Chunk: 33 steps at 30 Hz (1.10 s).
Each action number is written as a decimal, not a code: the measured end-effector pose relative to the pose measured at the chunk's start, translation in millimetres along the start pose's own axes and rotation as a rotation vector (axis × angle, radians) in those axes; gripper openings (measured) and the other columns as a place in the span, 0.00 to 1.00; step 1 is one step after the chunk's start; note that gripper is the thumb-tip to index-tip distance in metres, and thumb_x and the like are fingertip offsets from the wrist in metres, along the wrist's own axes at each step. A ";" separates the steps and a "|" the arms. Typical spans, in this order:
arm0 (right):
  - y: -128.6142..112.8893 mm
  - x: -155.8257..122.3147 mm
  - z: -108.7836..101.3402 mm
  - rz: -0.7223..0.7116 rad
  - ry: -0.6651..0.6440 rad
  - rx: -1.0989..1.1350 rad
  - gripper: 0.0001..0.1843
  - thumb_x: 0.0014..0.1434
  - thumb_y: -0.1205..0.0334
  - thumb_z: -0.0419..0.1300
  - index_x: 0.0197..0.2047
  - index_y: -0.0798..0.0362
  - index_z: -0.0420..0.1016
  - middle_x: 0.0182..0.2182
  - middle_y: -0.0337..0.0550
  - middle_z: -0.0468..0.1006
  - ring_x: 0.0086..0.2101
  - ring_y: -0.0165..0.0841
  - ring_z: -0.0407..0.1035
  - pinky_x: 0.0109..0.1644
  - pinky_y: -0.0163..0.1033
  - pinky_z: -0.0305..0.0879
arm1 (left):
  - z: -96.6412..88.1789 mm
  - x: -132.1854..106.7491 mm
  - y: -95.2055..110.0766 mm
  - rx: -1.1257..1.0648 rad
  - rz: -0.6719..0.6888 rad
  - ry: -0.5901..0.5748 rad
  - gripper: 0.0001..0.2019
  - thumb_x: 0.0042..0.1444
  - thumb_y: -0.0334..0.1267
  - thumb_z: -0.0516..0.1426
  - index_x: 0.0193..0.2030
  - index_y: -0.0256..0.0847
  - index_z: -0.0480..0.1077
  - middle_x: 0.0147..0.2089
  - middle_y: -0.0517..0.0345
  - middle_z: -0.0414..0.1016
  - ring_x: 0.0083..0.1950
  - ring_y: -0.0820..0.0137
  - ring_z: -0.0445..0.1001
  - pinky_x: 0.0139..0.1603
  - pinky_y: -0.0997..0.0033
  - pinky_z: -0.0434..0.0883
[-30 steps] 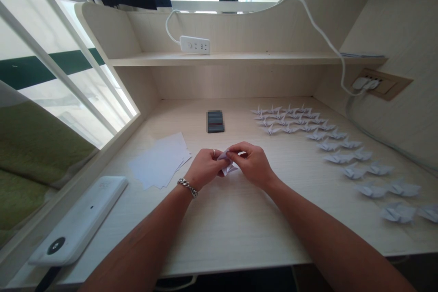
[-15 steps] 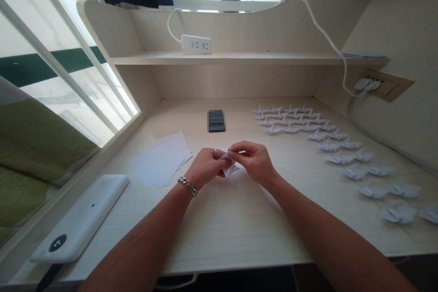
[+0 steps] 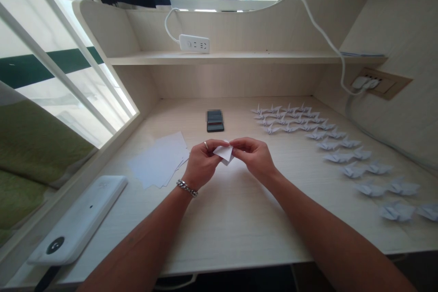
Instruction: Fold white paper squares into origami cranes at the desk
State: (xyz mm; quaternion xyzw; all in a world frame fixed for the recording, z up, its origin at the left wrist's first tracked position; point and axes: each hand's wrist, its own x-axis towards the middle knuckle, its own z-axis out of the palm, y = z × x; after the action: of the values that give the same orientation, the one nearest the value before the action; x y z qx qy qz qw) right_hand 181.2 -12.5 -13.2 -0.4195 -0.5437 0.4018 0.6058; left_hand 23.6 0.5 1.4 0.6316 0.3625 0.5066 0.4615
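Note:
A small folded piece of white paper (image 3: 224, 152) is held above the middle of the desk, between my two hands. My left hand (image 3: 201, 159), with a ring and a chain bracelet, pinches its left side between thumb and fingers. On the opposite side, my right hand (image 3: 253, 153) grips the paper's right edge with thumb and forefinger. Several loose white paper sheets (image 3: 159, 159) lie fanned on the desk to the left of my left hand. Rows of folded paper cranes (image 3: 290, 121) stand to the right, beyond my right hand.
Behind my hands lies a dark phone-like device (image 3: 215, 121). A long white device with a round dark dial (image 3: 80, 219) rests along the left edge. On the shelf (image 3: 239, 58) sits a white power strip (image 3: 194, 44); a white cable (image 3: 321, 32) hangs at the right.
The folded paper has turned in my fingers and now shows a flat, pointed face. Both hands have risen slightly, and my right fingers have moved to the paper's right edge.

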 end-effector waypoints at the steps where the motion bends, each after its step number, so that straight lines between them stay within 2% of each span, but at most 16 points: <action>1: -0.1 0.1 -0.2 0.001 0.010 0.003 0.09 0.46 0.63 0.68 0.33 0.53 0.81 0.31 0.44 0.82 0.34 0.36 0.76 0.40 0.41 0.72 | 0.1 -0.3 -0.3 0.006 0.013 -0.007 0.08 0.47 0.32 0.63 0.37 0.36 0.78 0.38 0.52 0.81 0.36 0.69 0.78 0.36 0.72 0.74; 7: -1.6 0.2 -1.9 0.009 0.020 -0.021 0.07 0.45 0.63 0.68 0.32 0.52 0.82 0.31 0.44 0.83 0.34 0.37 0.76 0.40 0.41 0.72 | -0.3 -0.8 -0.1 0.029 0.020 -0.034 0.09 0.48 0.34 0.63 0.38 0.37 0.78 0.39 0.52 0.81 0.38 0.67 0.78 0.39 0.70 0.75; 22: -4.3 -0.7 -2.1 0.028 -0.001 -0.077 0.08 0.46 0.63 0.67 0.33 0.53 0.82 0.31 0.44 0.83 0.34 0.37 0.76 0.41 0.41 0.71 | -1.9 0.0 -0.8 0.030 -0.033 -0.039 0.10 0.46 0.30 0.64 0.37 0.36 0.78 0.38 0.53 0.81 0.37 0.67 0.78 0.37 0.71 0.73; 28: 0.7 0.6 -1.9 0.121 -0.043 -0.043 0.14 0.45 0.56 0.69 0.34 0.56 0.81 0.30 0.46 0.82 0.30 0.35 0.74 0.36 0.40 0.70 | -1.3 1.9 -1.5 -0.006 -0.144 -0.062 0.13 0.48 0.42 0.65 0.35 0.33 0.77 0.31 0.53 0.79 0.31 0.71 0.74 0.32 0.74 0.69; 33: 3.0 0.8 -1.0 0.140 -0.032 -0.045 0.14 0.46 0.54 0.69 0.31 0.57 0.79 0.27 0.44 0.79 0.28 0.32 0.71 0.33 0.38 0.67 | 2.3 2.5 -5.4 -0.127 -0.228 -0.076 0.15 0.48 0.45 0.65 0.33 0.33 0.72 0.26 0.59 0.73 0.27 0.75 0.71 0.28 0.76 0.68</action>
State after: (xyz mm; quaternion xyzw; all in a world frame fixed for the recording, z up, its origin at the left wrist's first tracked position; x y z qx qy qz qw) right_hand 182.2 -10.9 -15.9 -0.4634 -0.5315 0.4378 0.5578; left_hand 26.5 4.0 -3.2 0.5744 0.3816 0.4486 0.5685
